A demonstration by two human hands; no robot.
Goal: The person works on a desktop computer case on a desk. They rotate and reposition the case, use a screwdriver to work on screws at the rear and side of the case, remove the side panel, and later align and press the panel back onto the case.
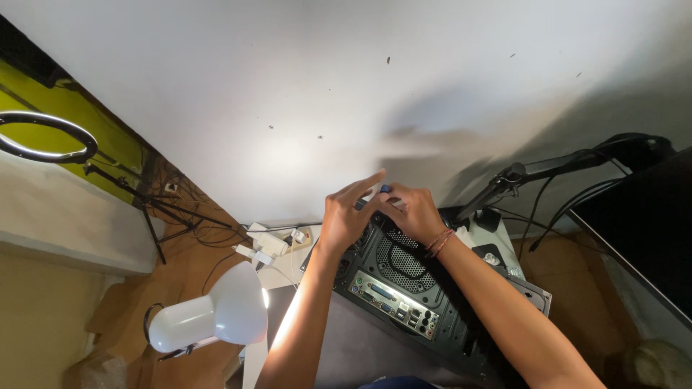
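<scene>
— Where are the two hands?

— Both meet above the far end of the black computer case, which lies on the bench with its rear panel facing the camera. The left hand comes in from the near edge, wrist bent, fingers stretched long and only loosely curved. The right hand comes in from the right, a red thread bracelet around its wrist.

— Is either one gripping anything?

— A small blue object shows right where the fingertips of both hands come together. The right hand's fingers curl in around that spot, so it looks pinched there. I cannot tell what the object is, or which fingers actually press on it. The left hand is mostly open, its fingertips touching the same point rather than closing round it.

— And the case itself?

— It lies under the hands, its round fan grille just below the right wrist, and the strip of rear ports nearer the camera.

— What else is around?

— A white lamp shade sits at the left of the bench, near the left forearm. A white power strip lies beyond it on the floor. A black monitor arm reaches in from the right, well apart from both hands.
</scene>
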